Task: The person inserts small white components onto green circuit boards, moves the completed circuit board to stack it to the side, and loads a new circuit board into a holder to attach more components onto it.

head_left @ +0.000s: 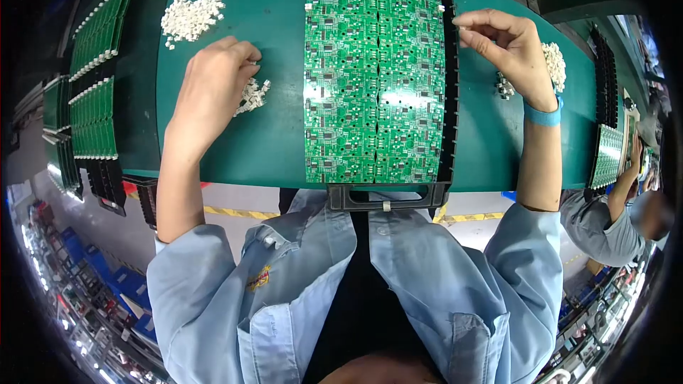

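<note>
A panel of green circuit boards lies in a black carrier in front of me. Small white connectors stand along the far part of both its long edges. My left hand is closed in a pinch beside a small heap of white connectors, and its fingertips are partly hidden. At the panel's right edge, thumb and forefinger of my right hand are pressed together. Whatever they hold is too small to make out. Some small connectors lie below this hand.
A larger heap of white connectors sits at far left, another heap behind my right wrist. Racked board panels stand at left; another panel is at right. A co-worker sits at far right. The green mat covers the table.
</note>
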`<state>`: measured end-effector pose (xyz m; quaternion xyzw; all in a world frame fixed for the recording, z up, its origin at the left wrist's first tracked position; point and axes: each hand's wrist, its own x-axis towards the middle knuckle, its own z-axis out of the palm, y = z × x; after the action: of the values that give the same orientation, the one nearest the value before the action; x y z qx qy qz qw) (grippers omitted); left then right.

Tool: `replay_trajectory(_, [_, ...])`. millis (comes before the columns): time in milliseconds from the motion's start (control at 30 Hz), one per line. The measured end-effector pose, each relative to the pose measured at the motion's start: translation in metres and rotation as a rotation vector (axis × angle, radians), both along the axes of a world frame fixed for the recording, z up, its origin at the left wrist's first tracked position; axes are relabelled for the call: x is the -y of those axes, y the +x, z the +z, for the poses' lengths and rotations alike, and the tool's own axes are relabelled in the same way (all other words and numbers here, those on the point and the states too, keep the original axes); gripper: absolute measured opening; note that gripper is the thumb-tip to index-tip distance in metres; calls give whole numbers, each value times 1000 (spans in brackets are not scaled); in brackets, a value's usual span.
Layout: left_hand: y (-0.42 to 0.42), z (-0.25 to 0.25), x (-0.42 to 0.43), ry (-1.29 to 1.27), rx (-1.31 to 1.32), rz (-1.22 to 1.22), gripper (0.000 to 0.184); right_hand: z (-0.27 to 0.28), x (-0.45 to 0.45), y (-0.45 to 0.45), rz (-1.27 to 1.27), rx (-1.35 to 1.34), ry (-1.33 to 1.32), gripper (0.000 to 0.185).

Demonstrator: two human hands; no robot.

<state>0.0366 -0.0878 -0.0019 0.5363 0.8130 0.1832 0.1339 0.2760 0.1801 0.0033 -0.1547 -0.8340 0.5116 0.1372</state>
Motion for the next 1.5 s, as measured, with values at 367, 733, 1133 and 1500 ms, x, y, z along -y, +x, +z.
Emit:
replay_trajectory(367, [4,-3,2,73,-56,-5,11,-7,3,-6,-49,-60,75,16])
replay_trajectory(733, [12,-6,2,88,-187,9,6,6,22,-16,27,-63,621,15])
replay_trajectory(1133, [13,-6,2,72,-215,-11,6,18,34,-22,115,99,903,17])
replay_trajectory(1500, [11,-12,-4,241,-55,-32,3,21,42,-26,120,140,1168,29])
